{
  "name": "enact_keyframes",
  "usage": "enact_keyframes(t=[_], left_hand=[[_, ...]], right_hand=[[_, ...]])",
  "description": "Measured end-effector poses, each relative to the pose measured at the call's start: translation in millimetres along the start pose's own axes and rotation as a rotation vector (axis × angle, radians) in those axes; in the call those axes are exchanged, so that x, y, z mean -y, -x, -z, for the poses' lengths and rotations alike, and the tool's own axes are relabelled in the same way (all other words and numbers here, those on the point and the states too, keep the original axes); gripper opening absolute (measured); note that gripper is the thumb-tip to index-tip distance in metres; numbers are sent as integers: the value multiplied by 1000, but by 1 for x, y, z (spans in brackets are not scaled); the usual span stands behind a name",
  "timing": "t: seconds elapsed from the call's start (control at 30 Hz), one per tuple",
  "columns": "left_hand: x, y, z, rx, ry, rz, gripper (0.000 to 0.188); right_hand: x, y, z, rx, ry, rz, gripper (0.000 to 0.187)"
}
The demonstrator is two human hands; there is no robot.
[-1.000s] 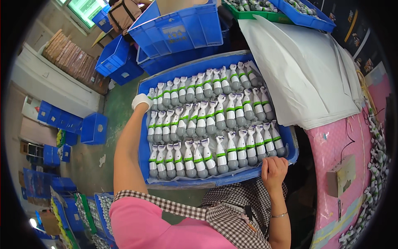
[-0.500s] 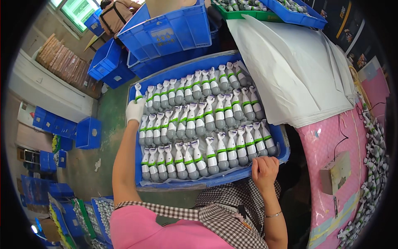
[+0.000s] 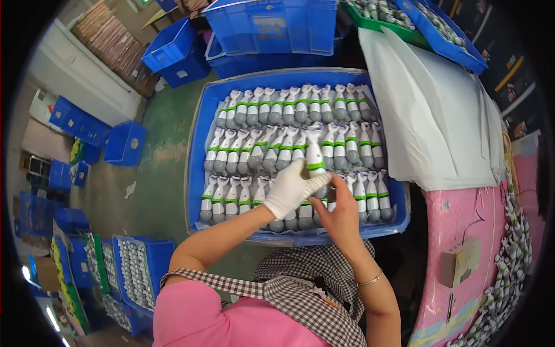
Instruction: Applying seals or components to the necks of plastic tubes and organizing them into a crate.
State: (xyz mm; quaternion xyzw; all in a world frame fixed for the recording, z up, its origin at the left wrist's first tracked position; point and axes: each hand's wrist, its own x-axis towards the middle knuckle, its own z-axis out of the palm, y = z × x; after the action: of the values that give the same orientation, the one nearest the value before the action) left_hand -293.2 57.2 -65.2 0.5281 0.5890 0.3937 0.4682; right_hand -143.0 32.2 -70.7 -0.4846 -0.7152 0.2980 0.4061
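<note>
Over the front half of a blue crate (image 3: 195, 156), my gloved left hand (image 3: 289, 189) grips a white bottle-shaped piece (image 3: 314, 151) with a green band and a grey rounded end. Its narrow white end points away from me. My bare right hand (image 3: 342, 213) pinches the grey end, which the fingers partly hide. Below it, three rows of like pieces (image 3: 283, 151) lie side by side in the crate, grey ends toward me. My hands cover part of the front row.
Big blue bins (image 3: 272, 26) stand beyond the crate. To the right, a white sheet (image 3: 433, 115) drapes over a pink-covered table (image 3: 462, 220), which bears a small grey box (image 3: 461, 263) and a heap of similar pieces (image 3: 500, 283). More blue bins (image 3: 125, 143) stand on the green floor at left.
My left hand has moved from the crate's far left corner to its front middle, bringing a piece. My right hand has left the front right rim and joined it. The view has shifted.
</note>
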Motion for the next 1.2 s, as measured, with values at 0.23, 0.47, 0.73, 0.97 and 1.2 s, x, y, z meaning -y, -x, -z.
enact_keyframes(t=[0.23, 0.47, 0.73, 0.97, 1.2], left_hand=[[21, -77, 87, -120, -590, -331, 22], [90, -194, 163, -130, -1178, -619, 24], [61, -180, 147, -12, -1305, -396, 27], [61, -173, 169, 14, -1345, -413, 25], [108, -178, 191, -174, -1044, -591, 39]], right_hand=[[-42, -3, 18, -18, -1051, -617, 43], [-35, -22, 39, -57, -1449, -754, 47], [-33, -96, -22, -4, -1284, -816, 38], [-31, -149, -101, 29, -747, -512, 40], [-12, -180, -179, -89, 253, -37, 39]])
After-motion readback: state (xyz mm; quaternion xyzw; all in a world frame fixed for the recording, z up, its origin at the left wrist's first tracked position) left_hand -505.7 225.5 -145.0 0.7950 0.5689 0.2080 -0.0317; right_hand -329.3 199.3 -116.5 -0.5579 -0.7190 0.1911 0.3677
